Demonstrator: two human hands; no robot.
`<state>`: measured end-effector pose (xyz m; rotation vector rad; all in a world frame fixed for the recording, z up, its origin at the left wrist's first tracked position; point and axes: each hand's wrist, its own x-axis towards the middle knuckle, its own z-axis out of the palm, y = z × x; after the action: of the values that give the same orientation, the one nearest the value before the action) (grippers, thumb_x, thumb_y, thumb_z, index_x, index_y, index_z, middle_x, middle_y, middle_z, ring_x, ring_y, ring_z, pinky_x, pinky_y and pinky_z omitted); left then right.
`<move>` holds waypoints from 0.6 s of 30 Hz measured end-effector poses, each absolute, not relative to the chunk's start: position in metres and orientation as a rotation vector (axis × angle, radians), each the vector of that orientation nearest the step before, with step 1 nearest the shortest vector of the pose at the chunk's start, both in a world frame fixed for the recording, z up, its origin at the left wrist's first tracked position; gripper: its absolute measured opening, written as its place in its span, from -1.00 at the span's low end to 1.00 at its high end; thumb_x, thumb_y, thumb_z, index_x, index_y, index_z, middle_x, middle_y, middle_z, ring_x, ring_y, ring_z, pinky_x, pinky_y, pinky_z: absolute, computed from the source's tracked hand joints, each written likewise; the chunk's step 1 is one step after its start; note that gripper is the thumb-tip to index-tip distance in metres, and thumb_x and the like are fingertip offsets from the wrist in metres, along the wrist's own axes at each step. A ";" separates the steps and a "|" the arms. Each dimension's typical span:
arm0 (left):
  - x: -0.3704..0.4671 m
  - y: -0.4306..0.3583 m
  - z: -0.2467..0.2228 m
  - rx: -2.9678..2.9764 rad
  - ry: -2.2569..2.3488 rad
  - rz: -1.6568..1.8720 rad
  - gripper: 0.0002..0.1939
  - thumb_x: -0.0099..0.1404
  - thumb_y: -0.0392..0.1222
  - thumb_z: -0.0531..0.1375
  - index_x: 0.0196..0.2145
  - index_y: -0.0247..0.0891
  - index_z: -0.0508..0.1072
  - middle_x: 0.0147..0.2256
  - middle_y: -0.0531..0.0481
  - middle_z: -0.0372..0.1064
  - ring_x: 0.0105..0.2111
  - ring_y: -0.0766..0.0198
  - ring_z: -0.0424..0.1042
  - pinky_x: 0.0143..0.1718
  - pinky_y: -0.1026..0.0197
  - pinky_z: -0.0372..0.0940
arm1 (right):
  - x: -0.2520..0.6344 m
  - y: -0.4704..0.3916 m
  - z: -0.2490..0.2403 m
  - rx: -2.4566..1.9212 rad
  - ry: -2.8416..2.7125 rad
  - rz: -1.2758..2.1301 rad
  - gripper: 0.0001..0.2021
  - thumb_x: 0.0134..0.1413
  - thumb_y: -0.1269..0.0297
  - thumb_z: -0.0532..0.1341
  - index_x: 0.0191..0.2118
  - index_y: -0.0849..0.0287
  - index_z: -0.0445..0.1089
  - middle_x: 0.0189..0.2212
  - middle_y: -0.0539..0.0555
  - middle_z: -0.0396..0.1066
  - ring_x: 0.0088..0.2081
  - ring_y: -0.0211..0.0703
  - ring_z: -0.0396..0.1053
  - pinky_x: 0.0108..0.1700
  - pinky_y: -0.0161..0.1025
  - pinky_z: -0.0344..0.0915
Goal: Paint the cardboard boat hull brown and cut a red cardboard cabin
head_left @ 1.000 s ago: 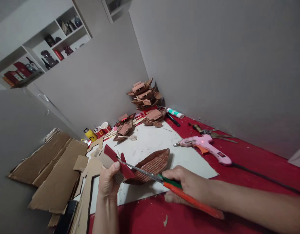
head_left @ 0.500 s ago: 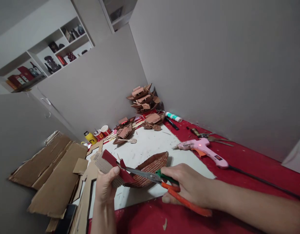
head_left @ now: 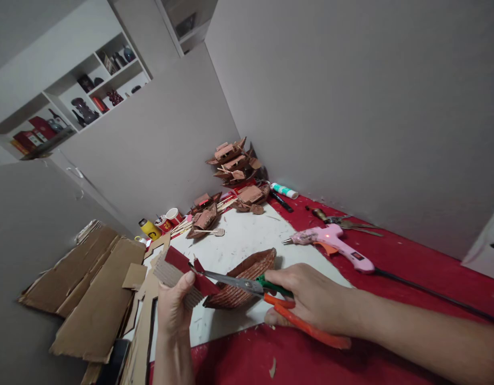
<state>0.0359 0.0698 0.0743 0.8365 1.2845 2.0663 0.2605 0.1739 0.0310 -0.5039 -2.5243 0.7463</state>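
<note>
My left hand (head_left: 175, 302) grips a piece of corrugated cardboard (head_left: 175, 275) with a red face, its thumb on top. My right hand (head_left: 303, 297) is wrapped round the green and orange handles of the scissors (head_left: 242, 283). The scissor blades reach left to the red face of the cardboard, near my left thumb. Just behind the scissors a brown woven-looking boat hull (head_left: 247, 275) rests on the white sheet (head_left: 239, 230).
A pink glue gun (head_left: 331, 240) lies right on the red table (head_left: 415, 272). Model boats (head_left: 231, 160) are stacked at the back, near sticks, cups (head_left: 174, 215) and a yellow bottle (head_left: 149, 229). Cardboard sheets (head_left: 90, 299) stand at the left. Pliers (head_left: 347, 222) lie behind the glue gun.
The camera view has shifted slightly. Both hands keep their holds, and the cardboard in my left hand has tilted a little. The scissor blades remain at the cardboard.
</note>
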 end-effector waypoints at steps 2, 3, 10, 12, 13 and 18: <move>0.035 0.069 0.073 0.818 1.208 2.081 -0.54 -0.19 -0.28 0.49 -0.27 -0.18 0.52 -0.42 0.09 0.51 -0.38 0.25 0.52 -0.26 0.21 0.44 | 0.261 0.175 0.031 -0.463 -2.516 0.819 -0.56 0.03 -0.18 0.20 -0.48 0.15 0.30 -0.62 -0.03 0.31 -0.58 -0.25 0.20 -0.50 -0.31 0.00; 0.034 0.068 0.073 0.808 1.157 2.084 -0.57 -0.19 -0.29 0.49 -0.30 -0.17 0.52 -0.45 0.11 0.50 -0.41 0.28 0.51 -0.28 0.23 0.44 | 0.261 0.176 0.031 -0.443 -2.510 0.858 -0.55 0.01 -0.19 0.20 -0.50 0.15 0.27 -0.63 -0.05 0.28 -0.59 -0.28 0.16 -0.51 -0.32 -0.01; 0.020 0.061 0.077 0.812 1.043 2.064 -0.63 -0.30 -0.13 0.51 -0.51 -0.19 0.48 -0.62 0.16 0.32 -0.63 0.43 0.32 -0.54 0.37 0.36 | 0.262 0.186 0.034 -0.338 -2.452 1.055 -0.60 0.01 -0.09 0.15 -0.51 0.14 0.11 -0.61 -0.07 0.17 -0.58 -0.32 0.06 -0.52 -0.36 0.00; 0.023 0.062 0.077 0.800 1.068 2.062 -0.63 -0.30 -0.19 0.52 -0.51 -0.20 0.48 -0.59 0.14 0.36 -0.60 0.41 0.35 -0.51 0.34 0.39 | 0.262 0.186 0.033 -0.357 -2.462 0.977 -0.59 0.00 -0.12 0.17 -0.50 0.14 0.13 -0.62 -0.08 0.17 -0.58 -0.31 0.06 -0.52 -0.35 -0.01; 0.025 0.063 0.076 0.791 1.080 2.064 -0.64 -0.29 -0.22 0.52 -0.50 -0.20 0.49 -0.57 0.14 0.39 -0.58 0.40 0.38 -0.47 0.33 0.41 | 0.262 0.185 0.033 -0.360 -2.474 0.933 -0.57 -0.01 -0.15 0.18 -0.49 0.14 0.14 -0.62 -0.08 0.17 -0.58 -0.31 0.06 -0.51 -0.34 -0.01; 0.037 0.067 0.073 0.759 1.204 2.068 -0.56 -0.32 -0.26 0.53 -0.40 -0.17 0.53 -0.48 0.11 0.51 -0.49 0.29 0.50 -0.39 0.28 0.46 | 0.264 0.182 0.035 -0.378 -2.522 0.815 -0.52 -0.03 -0.23 0.21 -0.44 0.16 0.26 -0.61 -0.07 0.22 -0.58 -0.28 0.10 -0.49 -0.33 -0.01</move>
<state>0.0370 0.0672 0.0734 0.7594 1.2037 2.0680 0.2635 0.1820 0.0354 -0.3785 -2.5224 0.8155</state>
